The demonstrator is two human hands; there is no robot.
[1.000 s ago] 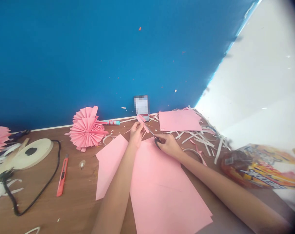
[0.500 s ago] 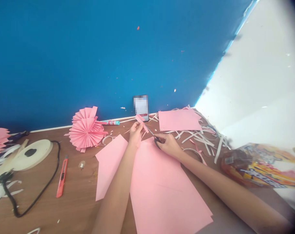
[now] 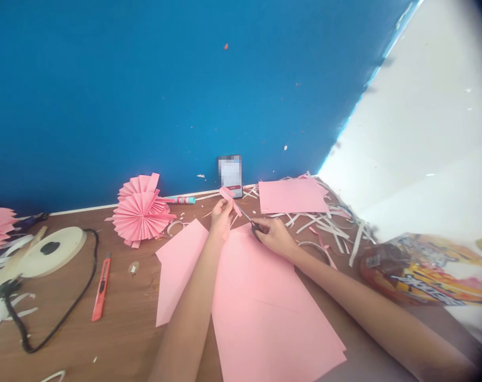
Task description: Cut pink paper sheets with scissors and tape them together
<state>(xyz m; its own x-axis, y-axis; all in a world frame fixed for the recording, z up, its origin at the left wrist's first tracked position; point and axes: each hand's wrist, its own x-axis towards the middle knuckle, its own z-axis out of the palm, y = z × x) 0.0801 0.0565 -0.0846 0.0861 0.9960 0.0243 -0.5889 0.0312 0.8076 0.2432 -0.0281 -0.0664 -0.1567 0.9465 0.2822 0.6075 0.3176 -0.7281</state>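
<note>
- I am judging that this cut is going best with both forearms low over the sheet (image 3: pixel 264 313), the strip taut and the fingertips clear of the blades.
- The right hand (image 3: pixel 277 239) is gripping the scissors (image 3: pixel 249 219), fingers curled into the handles and blades pointing toward the left fingertips.
- The left hand (image 3: pixel 221 216) is pinching the strip (image 3: pixel 229 196), which is sticking up just beyond its fingertips.

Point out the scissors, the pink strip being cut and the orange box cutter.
scissors (image 3: pixel 246 215), head view, on the bare blades.
pink strip (image 3: pixel 227 193), head view, on its upper end.
box cutter (image 3: pixel 101 286), head view, on the middle of its orange body.
</note>
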